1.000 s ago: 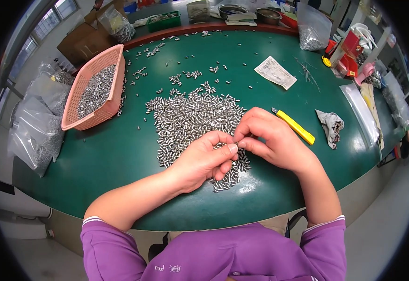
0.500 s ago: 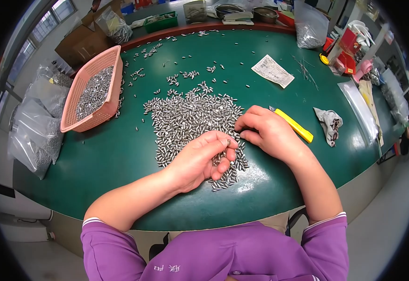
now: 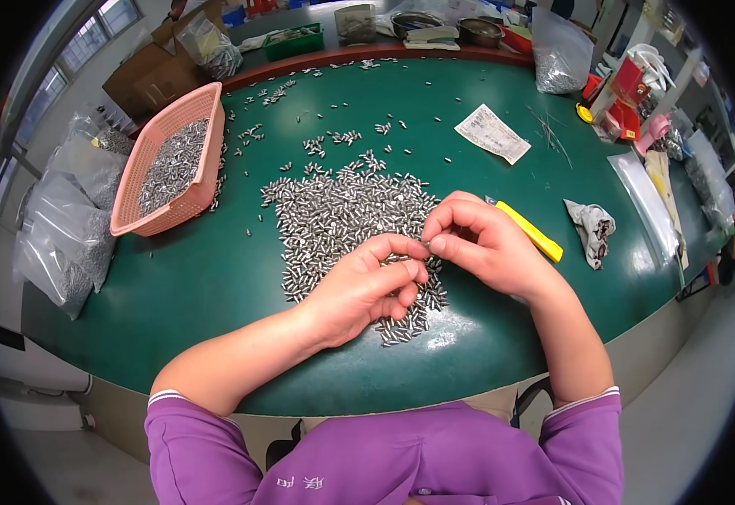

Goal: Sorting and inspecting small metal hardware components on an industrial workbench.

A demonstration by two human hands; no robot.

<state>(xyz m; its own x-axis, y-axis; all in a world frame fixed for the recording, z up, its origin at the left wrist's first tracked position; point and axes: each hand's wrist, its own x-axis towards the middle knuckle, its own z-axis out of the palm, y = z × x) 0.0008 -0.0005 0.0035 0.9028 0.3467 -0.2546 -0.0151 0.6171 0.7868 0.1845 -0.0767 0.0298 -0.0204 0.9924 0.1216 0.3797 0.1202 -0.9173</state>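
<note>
A bullet-shaped metal piece [image 3: 428, 244] is pinched narrowly by the right hand [image 3: 492, 246] above the right side of the pile of like pieces [image 3: 342, 210]; the left hand [image 3: 355, 293] is curled, contents hidden. Through a loosened pinch, the piece could be lost into the pile.

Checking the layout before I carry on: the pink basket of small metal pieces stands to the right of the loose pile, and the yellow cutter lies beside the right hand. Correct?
Not quite: the head view shows the pink basket to the left of the loose pile. The yellow cutter does lie beside the right hand.
</note>
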